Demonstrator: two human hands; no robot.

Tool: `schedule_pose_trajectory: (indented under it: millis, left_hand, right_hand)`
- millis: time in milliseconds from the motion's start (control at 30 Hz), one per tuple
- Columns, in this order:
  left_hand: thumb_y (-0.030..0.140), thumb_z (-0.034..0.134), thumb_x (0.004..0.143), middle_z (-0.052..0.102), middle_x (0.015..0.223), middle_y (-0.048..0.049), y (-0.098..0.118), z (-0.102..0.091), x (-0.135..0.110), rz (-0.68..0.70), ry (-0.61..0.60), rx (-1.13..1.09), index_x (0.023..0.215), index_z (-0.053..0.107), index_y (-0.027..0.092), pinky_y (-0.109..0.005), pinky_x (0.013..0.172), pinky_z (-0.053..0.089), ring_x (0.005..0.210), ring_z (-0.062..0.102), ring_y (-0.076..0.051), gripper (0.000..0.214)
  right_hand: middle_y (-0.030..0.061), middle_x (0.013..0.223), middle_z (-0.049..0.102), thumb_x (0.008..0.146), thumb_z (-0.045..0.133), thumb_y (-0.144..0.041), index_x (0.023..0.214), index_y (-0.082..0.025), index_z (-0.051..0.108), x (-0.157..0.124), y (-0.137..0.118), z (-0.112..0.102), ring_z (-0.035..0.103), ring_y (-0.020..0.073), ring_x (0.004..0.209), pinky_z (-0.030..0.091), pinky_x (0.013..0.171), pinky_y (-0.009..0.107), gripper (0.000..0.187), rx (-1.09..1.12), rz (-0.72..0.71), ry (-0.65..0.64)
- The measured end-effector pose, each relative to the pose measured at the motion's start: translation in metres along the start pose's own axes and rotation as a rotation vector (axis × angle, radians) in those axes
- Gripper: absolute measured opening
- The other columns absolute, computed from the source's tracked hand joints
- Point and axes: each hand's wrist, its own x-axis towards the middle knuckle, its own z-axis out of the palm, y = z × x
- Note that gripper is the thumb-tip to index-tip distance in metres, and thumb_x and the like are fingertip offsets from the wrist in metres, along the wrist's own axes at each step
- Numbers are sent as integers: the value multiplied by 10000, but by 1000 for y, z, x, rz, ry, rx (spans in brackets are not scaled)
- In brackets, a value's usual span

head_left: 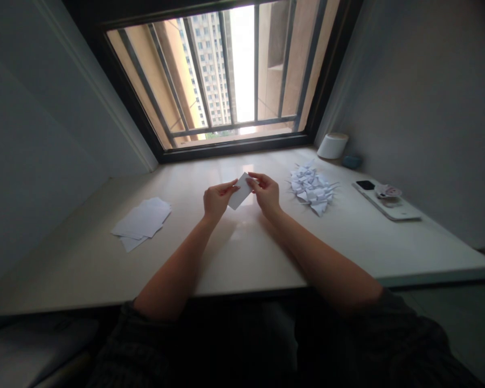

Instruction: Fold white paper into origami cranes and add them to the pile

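Observation:
Between my two hands, above the middle of the pale tabletop (242,264), is a small folded piece of white paper (240,195). My left hand (218,199) pinches its left side between thumb and fingers. With thumb and fingertips, my right hand (267,191) grips the upper right corner. The paper is tilted, one corner pointing up. Off to the left lies a loose stack of flat white paper sheets (143,220). A heap of folded white paper pieces with pointed ends (313,188) sits to the right of my right hand.
A phone (388,202) lies near the right wall, with a round object (388,191) on it. In the back right corner are a white cylinder-like container (333,146) and a small bluish object (352,161). A barred window (226,75) rises behind the tabletop.

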Motion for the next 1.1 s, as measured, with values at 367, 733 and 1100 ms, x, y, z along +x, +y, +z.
schedule_pose_trajectory:
  millis: [367,733,1100]
  left_hand:
    - [401,751,690,732,1001,-51,-8,3,2,41,94,-87,1004,735,221,-333,798,537,909,684,-232,363]
    - [416,749,687,738,987,-73,-9,10,1,40,115,-253,983,741,185,-333,808,541,896,689,-218,376]
    - [424,762,657,737,986,-95,-15,6,7,2,182,-302,969,741,163,-329,801,539,894,686,-217,408]
  right_hand:
    - [-2,611,586,562,725,-628,640,-179,624,-11,-7,7,509,113,579,430,544,252,467,47,226,-229]
    - [20,611,635,583,726,-617,643,-176,681,-11,-5,6,499,119,560,410,553,270,448,14,195,-255]
    - [27,634,649,584,718,-624,627,-179,637,-11,-5,8,559,137,607,431,603,280,454,-1,171,-269]
